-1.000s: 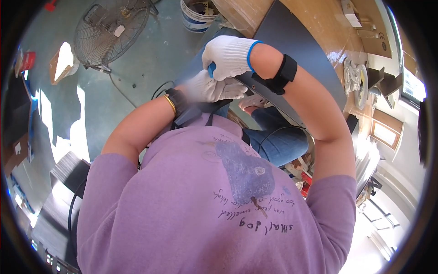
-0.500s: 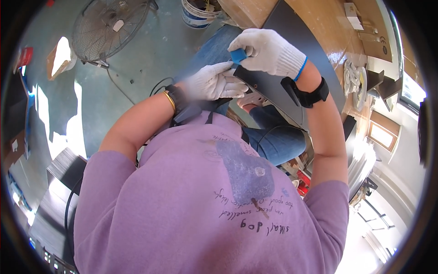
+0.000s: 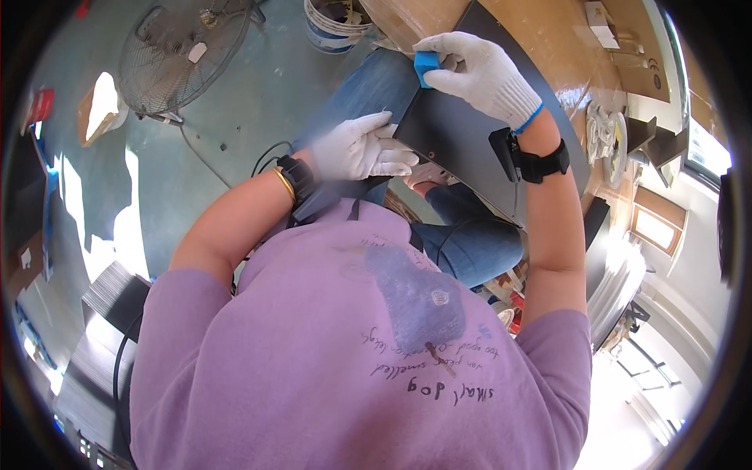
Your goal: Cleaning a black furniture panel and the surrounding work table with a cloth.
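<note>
My right hand (image 3: 478,74), in a white knitted glove with a blue cuff, pinches a small blue block (image 3: 425,67) between thumb and fingers. It holds the block at the left edge of a flat dark grey panel (image 3: 493,117), near the far end. My left hand (image 3: 364,149), also in a white glove, is beside the panel's near left corner, palm turned up and fingers spread. Whether its fingertips touch the panel, I cannot tell. Small holes show along the panel's near edge.
The panel lies over a brown work surface (image 3: 576,47). My jeans-clad legs (image 3: 470,251) are partly under it. On the floor to the far left stand a fan (image 3: 176,66) and a white bucket (image 3: 333,35). Looped white material (image 3: 607,141) is at the right.
My right hand has moved away and slightly right along the panel's left edge with the blue block. My left hand has shifted slightly left, its fingers still spread.
</note>
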Demonstrator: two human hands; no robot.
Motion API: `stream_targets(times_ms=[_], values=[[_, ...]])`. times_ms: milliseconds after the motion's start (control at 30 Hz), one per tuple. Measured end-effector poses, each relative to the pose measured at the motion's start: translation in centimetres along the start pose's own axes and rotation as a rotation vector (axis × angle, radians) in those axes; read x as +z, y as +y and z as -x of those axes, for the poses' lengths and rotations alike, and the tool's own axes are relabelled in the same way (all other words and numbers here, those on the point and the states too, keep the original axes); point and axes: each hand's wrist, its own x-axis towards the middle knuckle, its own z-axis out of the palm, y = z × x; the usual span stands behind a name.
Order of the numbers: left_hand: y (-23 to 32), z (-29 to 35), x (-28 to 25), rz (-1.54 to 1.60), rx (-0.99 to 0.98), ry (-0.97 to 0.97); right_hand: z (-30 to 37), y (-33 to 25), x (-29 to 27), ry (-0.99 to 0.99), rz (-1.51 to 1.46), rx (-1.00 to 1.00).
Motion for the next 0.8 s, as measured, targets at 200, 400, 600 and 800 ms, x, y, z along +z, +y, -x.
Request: stream_targets(times_ms=[200, 400, 600, 800], values=[[-0.5, 0.3, 1.0, -0.013, 0.050, -0.068, 1.5, -1.5, 2.0, -0.259, -0.021, -0.218], [0.0, 0.1, -0.1, -0.019, 0.018, -0.030, -2.1, 2.9, -1.1, -0.019, 0.058, -0.110], [0.1, 0.2, 1.1, -0.023, 0.010, 0.095, -3.3, 4.4, -2.7, 0.084, 0.089, -0.039], [1.1, -0.5, 3.3, -0.457, 0.117, 0.236, 0.5, 0.3, 0.2, -0.134, -0.061, -0.216]])
